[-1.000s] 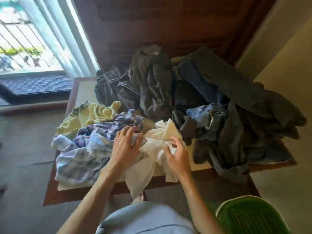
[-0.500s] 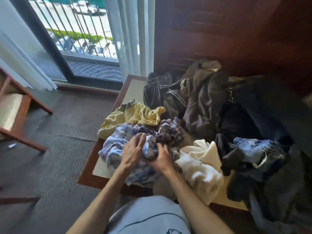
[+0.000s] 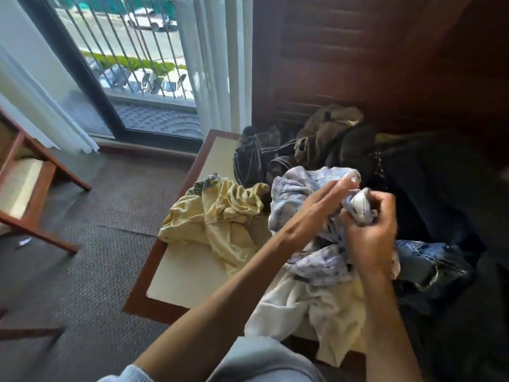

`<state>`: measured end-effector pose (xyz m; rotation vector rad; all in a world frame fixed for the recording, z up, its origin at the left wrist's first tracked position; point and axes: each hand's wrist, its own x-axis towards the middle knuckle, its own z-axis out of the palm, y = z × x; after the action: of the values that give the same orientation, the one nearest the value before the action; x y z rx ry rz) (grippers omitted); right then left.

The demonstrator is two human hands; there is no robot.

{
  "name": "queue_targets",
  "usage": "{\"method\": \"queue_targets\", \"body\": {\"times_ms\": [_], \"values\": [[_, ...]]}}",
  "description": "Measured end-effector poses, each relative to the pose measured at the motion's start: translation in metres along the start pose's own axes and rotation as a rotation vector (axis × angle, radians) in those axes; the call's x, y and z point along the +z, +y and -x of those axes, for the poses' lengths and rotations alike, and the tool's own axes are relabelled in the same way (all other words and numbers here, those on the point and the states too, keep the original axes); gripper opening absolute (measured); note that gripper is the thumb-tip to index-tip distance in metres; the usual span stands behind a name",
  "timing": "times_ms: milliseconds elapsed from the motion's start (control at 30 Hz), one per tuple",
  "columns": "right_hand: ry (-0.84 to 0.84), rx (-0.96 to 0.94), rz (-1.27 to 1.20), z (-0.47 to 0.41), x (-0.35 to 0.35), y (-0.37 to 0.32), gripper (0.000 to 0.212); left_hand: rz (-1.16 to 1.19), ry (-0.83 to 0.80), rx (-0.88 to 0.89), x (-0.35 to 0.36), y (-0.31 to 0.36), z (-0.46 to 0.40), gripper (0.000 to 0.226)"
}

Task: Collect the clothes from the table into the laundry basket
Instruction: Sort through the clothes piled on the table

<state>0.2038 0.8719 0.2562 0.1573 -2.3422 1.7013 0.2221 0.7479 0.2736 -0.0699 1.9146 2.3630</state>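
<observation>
Right hand (image 3: 369,241) fisted round plaid garment (image 3: 300,188) above tabletop (image 3: 187,277) centre, left hand (image 3: 311,213) flat-fingered against it.

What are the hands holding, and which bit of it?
The right hand has its grip on a bunched-up fold of the blue plaid shirt. The left hand lies against the same shirt, fingers straight.

Daylight comes through a barred glass door (image 3: 132,64) with white curtains (image 3: 217,59) at the left, beside dark wood panelling (image 3: 358,51), above grey carpet (image 3: 82,257) and a wooden chair (image 3: 30,194).
</observation>
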Motion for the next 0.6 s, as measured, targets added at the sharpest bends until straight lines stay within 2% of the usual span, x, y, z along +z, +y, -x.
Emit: {"method": "queue_targets", "body": {"times_ms": [67, 133, 267, 333, 400, 467, 533, 600], "values": [[-0.055, -0.081, 0.108, 0.002, 0.014, 0.014, 0.055, -0.022, 0.019, -0.015, -0.016, -0.010, -0.006, 0.063], [-0.215, -0.118, 0.335, 0.020, 0.039, 0.047, 0.062, -0.084, 0.012, -0.087, -0.041, -0.035, -0.005, 0.060], [-0.652, -0.004, 0.833, 0.071, 0.080, 0.106, 0.078, -0.192, 0.050, -0.363, -0.110, -0.100, 0.025, 0.071], [-0.735, 0.054, 0.868, 0.071, 0.084, 0.097, 0.075, -0.239, 0.162, -0.355, -0.148, -0.117, 0.042, 0.060], [-0.650, 0.060, 0.726, 0.054, 0.083, 0.073, 0.062, -0.448, 0.312, -0.245, -0.184, -0.122, 0.054, 0.047], [-0.417, -0.019, 0.611, 0.036, 0.078, 0.052, 0.054, -0.727, 0.474, -0.163, -0.220, -0.130, 0.061, 0.052], [-0.121, -0.168, 0.618, 0.022, 0.078, 0.043, 0.055, -0.940, 0.589, -0.229, -0.246, -0.135, 0.057, 0.068], [0.027, -0.168, 0.687, 0.016, 0.087, 0.052, 0.065, -1.041, 0.621, -0.373, -0.259, -0.132, 0.044, 0.072]]}}
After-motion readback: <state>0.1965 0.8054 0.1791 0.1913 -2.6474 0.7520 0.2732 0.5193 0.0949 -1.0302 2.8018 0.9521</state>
